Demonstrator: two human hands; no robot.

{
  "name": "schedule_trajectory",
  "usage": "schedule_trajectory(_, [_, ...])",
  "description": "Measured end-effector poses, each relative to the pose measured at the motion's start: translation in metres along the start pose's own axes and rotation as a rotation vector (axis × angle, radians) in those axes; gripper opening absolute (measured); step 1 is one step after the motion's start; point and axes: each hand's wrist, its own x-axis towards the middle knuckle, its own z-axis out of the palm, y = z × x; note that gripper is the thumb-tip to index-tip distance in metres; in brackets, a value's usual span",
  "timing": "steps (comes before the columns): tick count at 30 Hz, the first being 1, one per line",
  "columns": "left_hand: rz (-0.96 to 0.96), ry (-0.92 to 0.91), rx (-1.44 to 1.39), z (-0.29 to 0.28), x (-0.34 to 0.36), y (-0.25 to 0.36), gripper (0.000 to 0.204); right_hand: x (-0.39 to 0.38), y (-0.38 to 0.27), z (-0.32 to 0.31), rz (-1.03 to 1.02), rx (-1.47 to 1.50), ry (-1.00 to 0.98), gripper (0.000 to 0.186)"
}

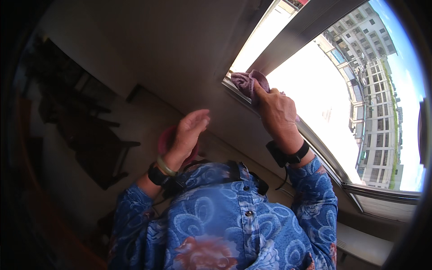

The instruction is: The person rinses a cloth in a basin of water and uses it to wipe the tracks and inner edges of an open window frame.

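Observation:
My right hand (278, 111) grips a purplish cloth (245, 83), bunched up and pressed on the window sill track (237, 93) at the window's lower corner. Its index finger lies along the top of the cloth, and part of the cloth is hidden under the palm. My left hand (191, 130) hangs in the air in front of my body, holding nothing, with its fingers stretched out and the thumb a little apart. Below and behind that hand a pink round basin or bucket (167, 139) shows in part; the hand and wrist hide much of it.
A dark window frame post (299, 36) rises beside the cloth, with bright glass (324, 90) to its right and buildings outside. Dark wooden chairs (96, 139) stand at the left. A pale wall (171, 49) runs up to the window. A white unit (364, 245) sits at the lower right.

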Motion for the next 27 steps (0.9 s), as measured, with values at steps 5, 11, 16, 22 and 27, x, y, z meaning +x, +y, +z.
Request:
schedule_trajectory(5, [-0.038, 0.012, -0.06, -0.011, -0.006, -0.01, 0.025, 0.012, -0.004, 0.001, -0.135, -0.225, -0.159, 0.029])
schedule_trajectory(11, [-0.027, 0.035, -0.11, -0.015, -0.007, -0.012, 0.02, 0.018, -0.024, 0.016, -0.141, -0.275, -0.146, 0.021])
schedule_trajectory(16, [0.002, 0.05, -0.179, -0.02, -0.01, -0.01, 0.019, 0.019, -0.01, -0.008, -0.17, -0.332, -0.386, 0.02])
schedule_trajectory(22, [-0.029, 0.11, -0.148, -0.036, -0.018, -0.016, 0.021, 0.008, 0.005, 0.02, -0.178, -0.305, -0.172, 0.021])
schedule_trajectory(27, [-0.016, 0.157, -0.142, -0.039, -0.022, -0.013, 0.02, 0.008, 0.011, -0.013, -0.178, -0.308, -0.386, 0.023])
